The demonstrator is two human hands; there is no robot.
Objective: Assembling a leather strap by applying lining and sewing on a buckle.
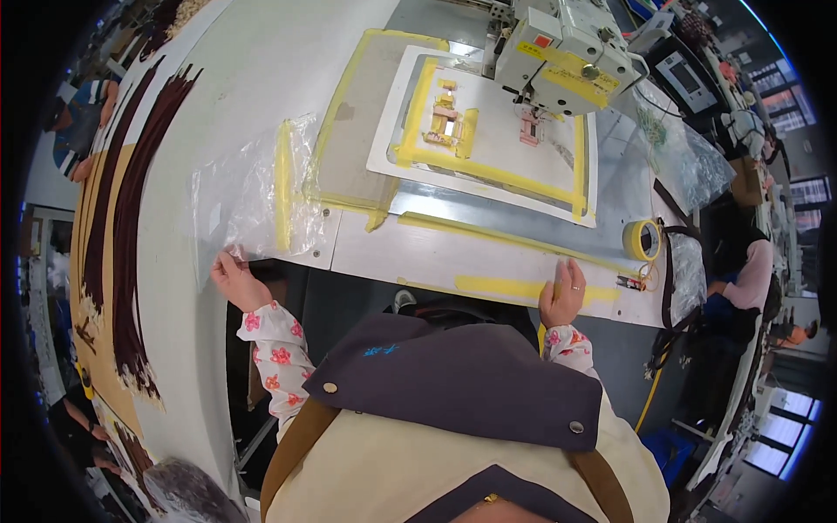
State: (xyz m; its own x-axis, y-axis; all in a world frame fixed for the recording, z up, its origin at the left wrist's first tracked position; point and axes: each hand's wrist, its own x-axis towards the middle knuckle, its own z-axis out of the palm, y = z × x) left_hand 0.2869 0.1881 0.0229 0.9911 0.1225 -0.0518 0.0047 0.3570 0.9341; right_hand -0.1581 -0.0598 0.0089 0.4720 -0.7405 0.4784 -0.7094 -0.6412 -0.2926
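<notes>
My left hand [234, 279] pinches the near edge of a clear plastic bag [253, 196] that lies on the left part of the work table and is held down by a strip of yellow tape [283, 187]. My right hand [565, 292] rests flat, fingers together, on the table's near edge [488, 279], on a band of yellow tape. Beyond both hands a white template board [497, 144] with a yellow tape frame and small brown pieces lies under the head of a sewing machine [567, 57].
A roll of yellow tape [643, 239] sits at the table's right end beside clear bags [689, 166]. Long dark brown strips [126, 227] lie along a white side table on the left. Other people sit at the left and right edges.
</notes>
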